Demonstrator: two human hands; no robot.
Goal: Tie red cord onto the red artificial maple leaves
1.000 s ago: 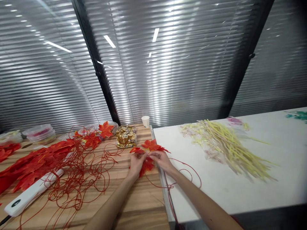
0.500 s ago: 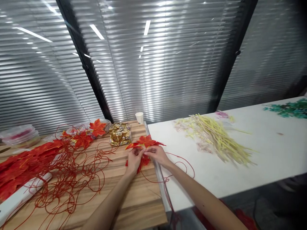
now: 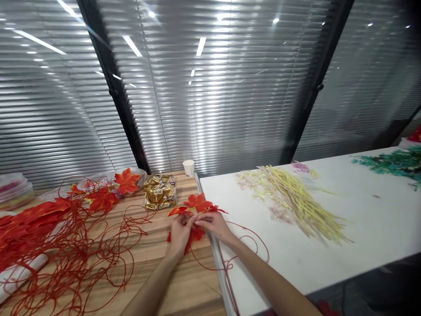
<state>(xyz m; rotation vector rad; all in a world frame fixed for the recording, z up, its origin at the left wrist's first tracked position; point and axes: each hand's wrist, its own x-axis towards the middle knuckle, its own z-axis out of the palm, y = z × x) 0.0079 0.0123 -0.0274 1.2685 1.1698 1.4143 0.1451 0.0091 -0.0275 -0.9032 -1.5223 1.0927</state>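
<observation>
- Near the right-hand edge of your wooden bench (image 3: 184, 289), a bunch of red leaves (image 3: 198, 202) sits right at your fingertips; take that meeting point as the centre of the clock.
- Your left hand (image 3: 180, 232) comes in from 7 o'clock, thumb and forefinger pinching the bunch at its middle.
- Your right hand (image 3: 215, 224) comes in from 4 o'clock, thumb and fingertips pinching the same spot. Whether stem or cord lies between them is too small to tell.
- Leaves fan out past your fingers at 11, 12 and 2 o'clock, and more show at 6 o'clock, partly behind your left hand.
- A thin red cord (image 3: 205, 267) curves out below your hands to a small tangle at 5 o'clock, with loops lying over the white bench (image 3: 362, 210) between 3 and 4.
- At 10 o'clock, near your left hand, you have gold-wrapped packets (image 3: 160, 193); at 12, a paper cup (image 3: 188, 168).
- Between 8 and 9 o'clock spreads a heap of tangled red cord (image 3: 88, 254), with a pile of red leaves (image 3: 36, 219) behind it at 9.
- Yellow stems (image 3: 302, 206) lie at 3 o'clock, well apart from your right hand, with green foliage (image 3: 394, 162) farther out.
</observation>
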